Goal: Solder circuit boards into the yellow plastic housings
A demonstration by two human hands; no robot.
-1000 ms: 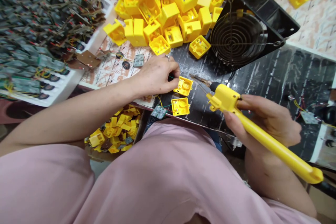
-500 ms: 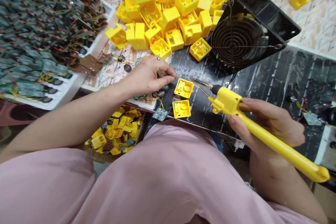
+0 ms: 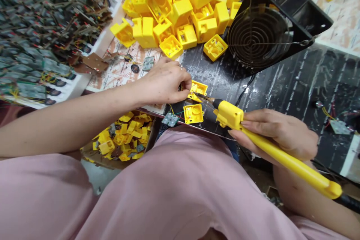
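Soldering iron grasped in grip of right hand; tip at shallow yellow case on desk, left of black fan; left hand beside case; cannot tell whether its grip holds anything.

The fan stands behind the soldering iron.

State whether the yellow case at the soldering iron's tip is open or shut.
Open: the yellow case lies hollow side up, its inside showing.
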